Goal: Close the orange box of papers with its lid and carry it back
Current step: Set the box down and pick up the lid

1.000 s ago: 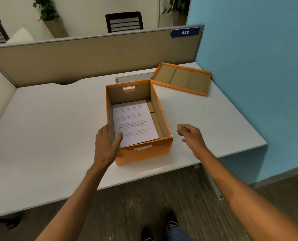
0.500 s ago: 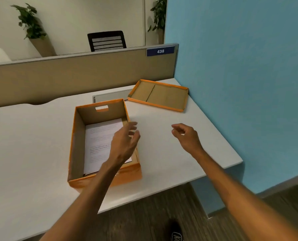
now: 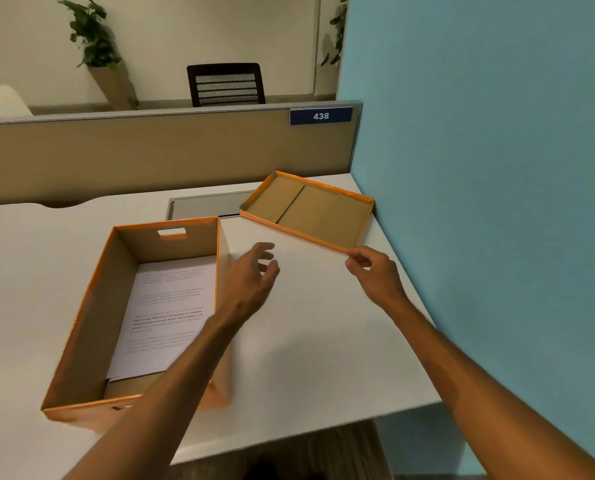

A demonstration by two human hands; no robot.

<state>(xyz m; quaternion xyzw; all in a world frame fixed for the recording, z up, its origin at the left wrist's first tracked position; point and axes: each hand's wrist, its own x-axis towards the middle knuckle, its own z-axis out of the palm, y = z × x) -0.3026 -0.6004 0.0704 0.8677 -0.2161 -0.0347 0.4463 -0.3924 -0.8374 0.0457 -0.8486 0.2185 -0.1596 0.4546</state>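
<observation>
Lid [image 3: 318, 211] lies upturned; right hand [image 3: 375, 273] seemingly pinches its corner, left hand [image 3: 251, 275] open.

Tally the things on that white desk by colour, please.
Orange: 2, the open orange cardboard box and the upturned orange cardboard lid.
White: 1, the printed white paper sheet atop the stack inside the box.
Total: 3.
</observation>
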